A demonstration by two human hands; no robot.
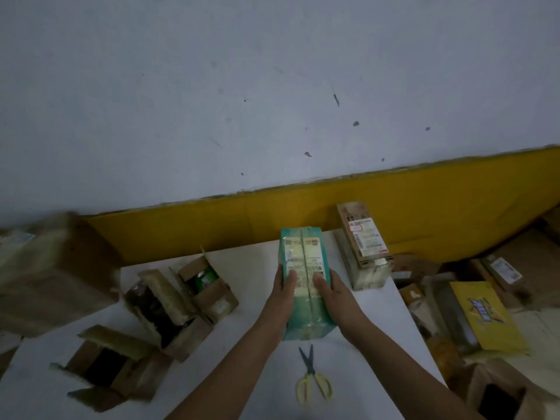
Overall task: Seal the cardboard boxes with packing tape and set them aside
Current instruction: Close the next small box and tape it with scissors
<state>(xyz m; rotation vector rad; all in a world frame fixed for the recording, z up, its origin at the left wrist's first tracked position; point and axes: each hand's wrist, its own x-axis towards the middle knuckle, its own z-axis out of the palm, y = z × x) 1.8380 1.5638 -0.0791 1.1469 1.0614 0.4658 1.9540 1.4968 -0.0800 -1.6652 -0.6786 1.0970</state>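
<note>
A teal cardboard box (304,304) with a white label and clear tape over its top seam lies lengthwise at the middle of the white table (254,344). My left hand (285,286) grips its left side with the thumb on top. My right hand (328,287) grips its right side the same way. Yellow-handled scissors (312,380) lie open on the table just in front of the box. No tape roll is in view.
Three open cardboard boxes (169,310) sit on the table's left half. A sealed brown box (363,247) stands at the table's far right. A large taped box (51,268) is at the left edge. Packages and a yellow mailer (485,316) litter the floor on the right.
</note>
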